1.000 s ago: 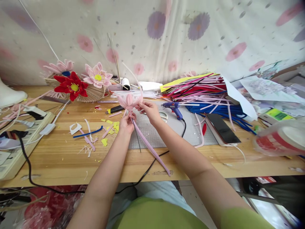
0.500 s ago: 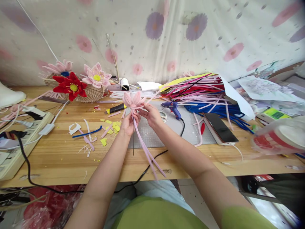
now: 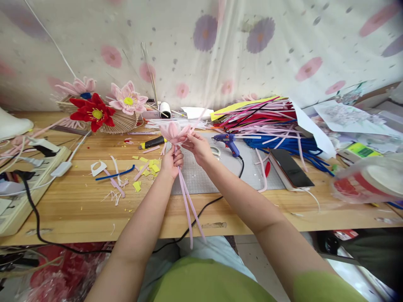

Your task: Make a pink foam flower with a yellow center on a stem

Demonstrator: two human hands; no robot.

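A pink fuzzy flower (image 3: pixel 172 131) is held up over the left edge of the grey cutting mat (image 3: pixel 204 180). My left hand (image 3: pixel 172 162) is closed around its base, and long pink stems (image 3: pixel 188 201) hang below the fist. Beside the petals, the fingertips of my right hand (image 3: pixel 197 147) are pinched on a pink strip (image 3: pixel 198 119) that points up and to the right. The exact spot where the strip meets the flower is hidden by fingers.
A blue glue gun (image 3: pixel 229 143), a phone (image 3: pixel 292 167) and bundled pipe cleaners (image 3: pixel 264 113) lie right. Left are yellow scraps (image 3: pixel 153 167), a power strip (image 3: pixel 34 184) and a red flower (image 3: pixel 94 113). A black cable (image 3: pixel 206 205) crosses the table's front.
The flower has tilted slightly left, and the hanging stems have swung left. My left fingers have wrapped into a fist round the base. The pink strip now stands more steeply.
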